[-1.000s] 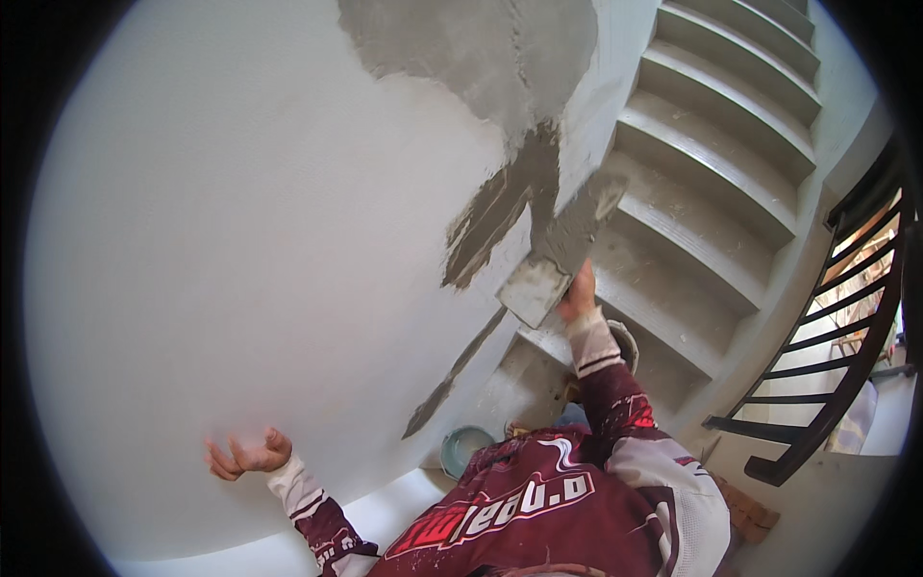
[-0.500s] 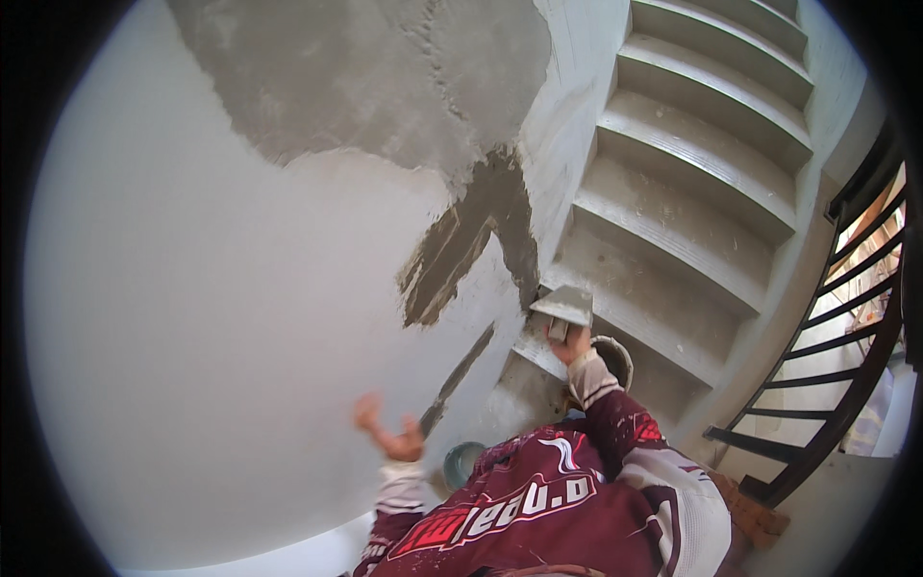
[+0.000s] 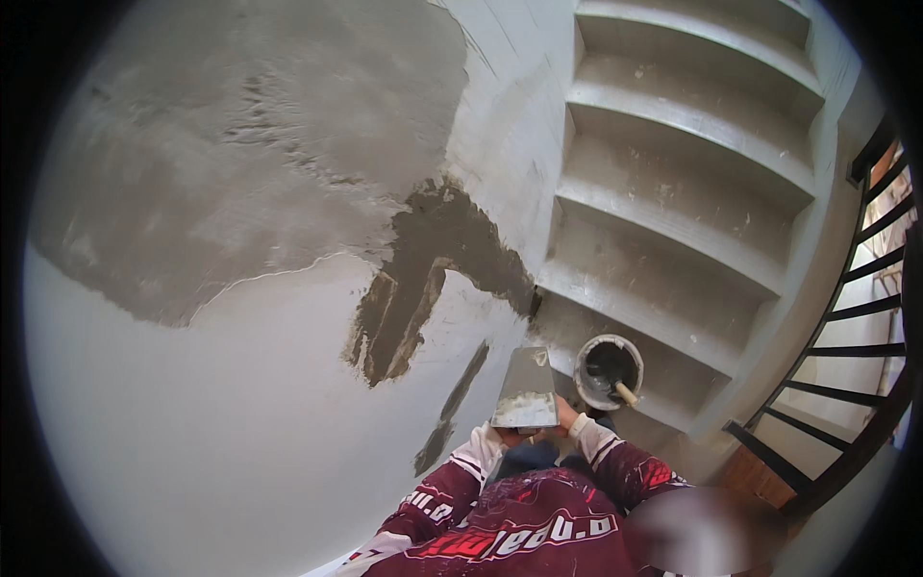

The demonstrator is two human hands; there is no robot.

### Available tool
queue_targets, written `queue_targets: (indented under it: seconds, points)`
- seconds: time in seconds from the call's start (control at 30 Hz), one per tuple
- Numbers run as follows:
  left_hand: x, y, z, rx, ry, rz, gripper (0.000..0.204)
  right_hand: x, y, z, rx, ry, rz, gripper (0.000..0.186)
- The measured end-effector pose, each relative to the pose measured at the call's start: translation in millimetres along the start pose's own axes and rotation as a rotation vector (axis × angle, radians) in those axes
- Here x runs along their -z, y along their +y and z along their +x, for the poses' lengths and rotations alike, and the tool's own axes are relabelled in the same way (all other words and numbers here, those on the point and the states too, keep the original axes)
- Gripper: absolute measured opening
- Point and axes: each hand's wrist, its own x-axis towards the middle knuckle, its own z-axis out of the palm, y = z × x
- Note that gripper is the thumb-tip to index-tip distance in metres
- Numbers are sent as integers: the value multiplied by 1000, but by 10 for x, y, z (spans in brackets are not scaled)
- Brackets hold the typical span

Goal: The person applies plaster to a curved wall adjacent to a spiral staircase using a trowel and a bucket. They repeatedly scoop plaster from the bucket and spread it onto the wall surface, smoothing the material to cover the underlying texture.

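On the left side, a big white wall (image 3: 212,442) fills much of the view. Next to it, stone-gray stairs (image 3: 673,231) climb toward the top, and their steps have pale spots and smudges on them. A large gray patch (image 3: 250,144) covers the upper part of the wall, with some rough, bumpy marks in its middle. Low down is the person's dark red and white shirt (image 3: 538,514). Far to the right, a dark railing (image 3: 851,337) with many bars bends along beside the stairs.

A darker brown-gray patch (image 3: 423,240) touches the low right side of the big gray one, and it splits into two legs. A round bucket (image 3: 581,373) is near the foot of the stairs, with dark stuff inside. The flat trowel (image 3: 526,375) is in front of the person, between the wall and the bucket, with pale, wet-looking stuff smeared on its near end. A thin dark strip (image 3: 454,409) slants down the wall, left of the trowel.

The right hand (image 3: 567,413) grips the trowel by its low right side. The left hand (image 3: 511,437) is tucked under the near end, mostly hidden, so I cannot tell how its fingers are. Smallest is a light stick (image 3: 627,392), leaning on the bucket's rim.
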Motion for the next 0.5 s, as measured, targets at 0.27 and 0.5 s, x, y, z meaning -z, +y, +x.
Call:
queue_targets:
  seconds: [0.27,0.5]
  points:
    - [395,-239,-106,521,397,-1021,42,1790,411,436,-157,765,-1287,55]
    - [937,-1025,107,599,113,-890,42,3156,581,441,-408,1240,-977,60]
